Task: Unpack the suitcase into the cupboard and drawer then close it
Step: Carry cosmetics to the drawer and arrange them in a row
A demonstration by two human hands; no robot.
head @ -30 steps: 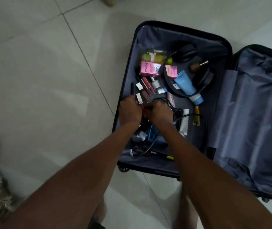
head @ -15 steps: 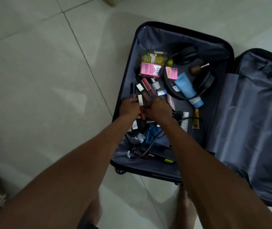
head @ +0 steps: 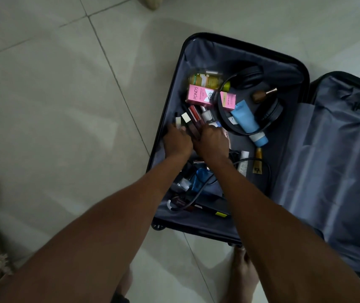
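On the pale tiled floor [head: 69, 119] a black hard-shell suitcase [head: 292, 68] lay open, its grey-lined left half full of toiletries. Both hands reached among slim lipstick tubes [head: 193, 119]. The left hand [head: 178, 142] and right hand [head: 212, 142] curled downward; whether either grip clamped anything, I couldn't tell.

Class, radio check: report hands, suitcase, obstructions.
Left hand and right hand on lipstick tubes. Suitcase open, still full. Black cable across items.

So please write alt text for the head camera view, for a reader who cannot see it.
Both hands, left hand and right hand, reach into an open suitcase on a tiled floor, gathering small cosmetic tubes. Nearby lie a pink box, a blue tube and headphones.
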